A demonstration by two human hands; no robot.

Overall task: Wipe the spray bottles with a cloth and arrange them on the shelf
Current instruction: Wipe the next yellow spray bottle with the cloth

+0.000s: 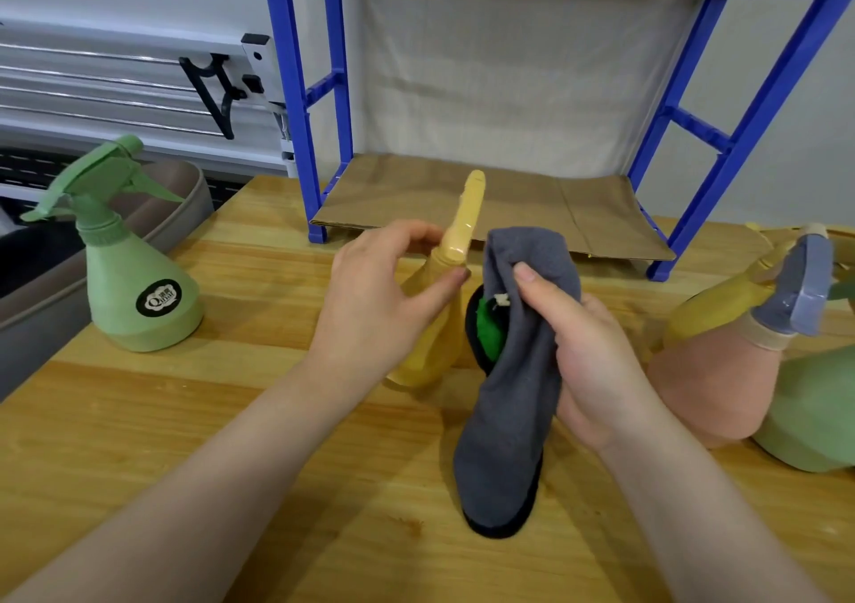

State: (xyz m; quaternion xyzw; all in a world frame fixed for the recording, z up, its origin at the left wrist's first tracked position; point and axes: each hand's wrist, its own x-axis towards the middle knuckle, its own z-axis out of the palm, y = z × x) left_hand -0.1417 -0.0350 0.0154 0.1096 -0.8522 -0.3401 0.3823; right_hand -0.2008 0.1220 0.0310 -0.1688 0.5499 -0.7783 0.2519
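- The left hand (374, 288) has its grip closed around the neck of a yellow spray bottle (432, 325), thumb on the near side and fingers wrapped behind; the bottle tilts away from the camera, its base low over the wooden desk (185, 417). Whether the base touches the desk cannot be told, as the hand and cloth cover it.
- The right hand (583, 352) pinches a grey cloth (513, 371), thumb pressed on top and fingers curled behind it. The cloth hangs down with a dark edge along its lower end, which meets the desk.
- Inside the cloth's fold a green patch and a small white tag show; what they belong to is hard to make out.
- A green spray bottle (134, 278) stands upright at the left of the desk, a black-and-white label on its front, well apart from the hands.
- At the right edge a cluster of bottles (749, 325) lies partly out of frame: yellow, pink and green bodies and a blue-grey trigger head overlap, so their count is unclear.
- The blue shelf (324, 139) stands at the back of the desk, with brown cardboard (509, 200) lying on its lowest level; its upper tier is cropped by the frame.
- A grey-brown tub (176, 195) sits behind the green bottle, partly hidden.
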